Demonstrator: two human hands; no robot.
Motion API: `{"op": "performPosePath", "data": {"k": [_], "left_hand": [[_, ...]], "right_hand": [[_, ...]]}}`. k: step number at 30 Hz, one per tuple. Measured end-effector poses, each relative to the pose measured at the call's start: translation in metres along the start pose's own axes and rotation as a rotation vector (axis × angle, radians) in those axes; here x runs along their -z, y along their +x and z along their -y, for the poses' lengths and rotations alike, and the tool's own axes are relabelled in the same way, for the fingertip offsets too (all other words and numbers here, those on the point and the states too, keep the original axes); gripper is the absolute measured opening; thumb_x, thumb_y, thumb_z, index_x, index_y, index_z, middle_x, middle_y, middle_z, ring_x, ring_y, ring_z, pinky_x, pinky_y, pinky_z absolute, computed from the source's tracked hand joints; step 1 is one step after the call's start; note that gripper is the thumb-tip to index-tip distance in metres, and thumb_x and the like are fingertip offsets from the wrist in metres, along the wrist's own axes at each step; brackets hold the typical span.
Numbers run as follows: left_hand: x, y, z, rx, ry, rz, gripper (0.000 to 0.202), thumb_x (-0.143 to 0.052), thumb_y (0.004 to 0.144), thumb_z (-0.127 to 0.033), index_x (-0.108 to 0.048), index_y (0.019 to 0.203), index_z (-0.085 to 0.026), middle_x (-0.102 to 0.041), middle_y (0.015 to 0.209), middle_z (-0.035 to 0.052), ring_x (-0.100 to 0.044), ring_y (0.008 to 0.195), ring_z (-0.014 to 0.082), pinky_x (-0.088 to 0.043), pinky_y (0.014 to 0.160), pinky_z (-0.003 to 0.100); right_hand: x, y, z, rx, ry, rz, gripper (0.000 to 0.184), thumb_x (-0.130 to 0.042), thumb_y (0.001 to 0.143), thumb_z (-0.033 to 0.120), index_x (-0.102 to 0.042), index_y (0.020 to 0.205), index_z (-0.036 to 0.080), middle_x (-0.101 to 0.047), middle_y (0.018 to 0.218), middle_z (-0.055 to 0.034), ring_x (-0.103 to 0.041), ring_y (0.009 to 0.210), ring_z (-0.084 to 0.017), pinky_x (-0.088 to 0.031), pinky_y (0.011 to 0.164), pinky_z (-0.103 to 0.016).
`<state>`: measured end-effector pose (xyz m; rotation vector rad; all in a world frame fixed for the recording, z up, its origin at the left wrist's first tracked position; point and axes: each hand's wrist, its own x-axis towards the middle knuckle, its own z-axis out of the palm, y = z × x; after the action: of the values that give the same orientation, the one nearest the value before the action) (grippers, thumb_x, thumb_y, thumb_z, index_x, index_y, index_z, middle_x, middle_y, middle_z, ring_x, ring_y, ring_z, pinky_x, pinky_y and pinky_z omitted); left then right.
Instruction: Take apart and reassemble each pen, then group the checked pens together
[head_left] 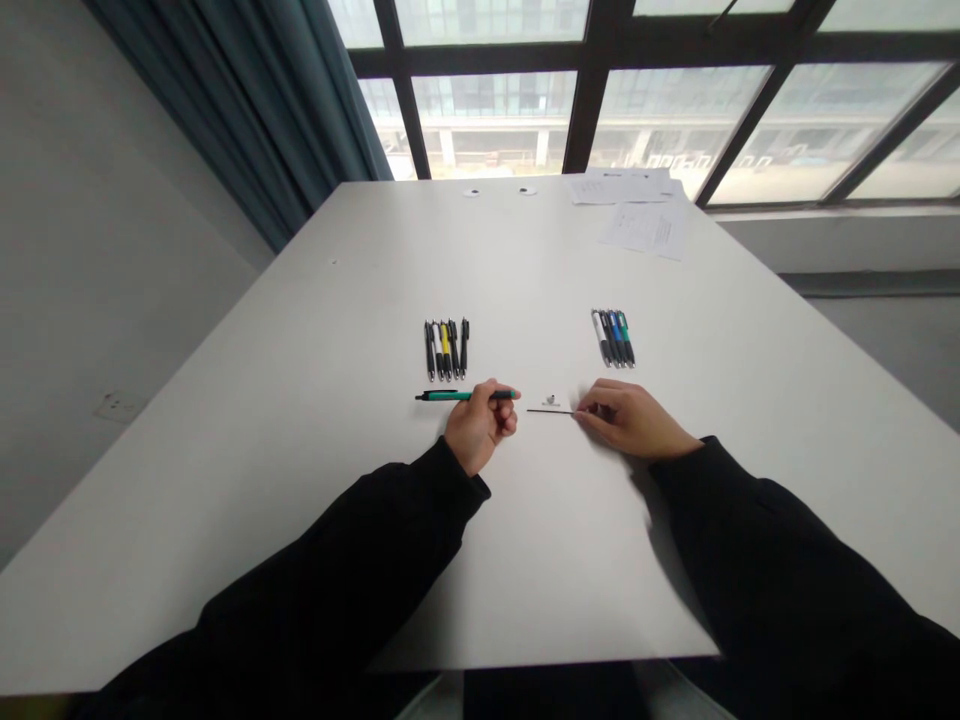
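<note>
My left hand (478,428) is closed around a green and black click pen (442,396), which lies sideways with its clip end to the left. Its right end pokes out past my fingertips. In a pinch, the fingers of my right hand (636,415) grip the right end of a thin dark pen refill (550,411). The refill points left toward the pen, with a gap between them. Just behind it is a small dark mark (551,400) on the table, too small to make out.
Beyond my left hand lies a row of several pens (447,350), black, white and yellow. Another row of pens (613,338), white, black, blue and green, lies beyond my right hand. Papers (637,215) rest at the far right of the white table (525,540), before a window.
</note>
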<state>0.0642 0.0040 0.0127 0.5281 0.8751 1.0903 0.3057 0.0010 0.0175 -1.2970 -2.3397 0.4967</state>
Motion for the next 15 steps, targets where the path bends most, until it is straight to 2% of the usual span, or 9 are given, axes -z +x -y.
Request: {"op": "performPosePath", "data": {"k": [15], "left_hand": [[0.0024, 0.0012, 0.0005, 0.001, 0.010, 0.013, 0.035, -0.066, 0.080, -0.045, -0.063, 0.072, -0.011, -0.045, 0.054, -0.0028, -0.046, 0.046, 0.0080, -0.031, 0.044, 0.019]], "right_hand": [[-0.0056, 0.0011, -0.0016, -0.042, 0.011, -0.065, 0.013, -0.062, 0.087, 0.028, -0.071, 0.084, 0.019, -0.065, 0.078, -0.0037, -0.057, 0.065, -0.015, -0.042, 0.064, -0.028]]}}
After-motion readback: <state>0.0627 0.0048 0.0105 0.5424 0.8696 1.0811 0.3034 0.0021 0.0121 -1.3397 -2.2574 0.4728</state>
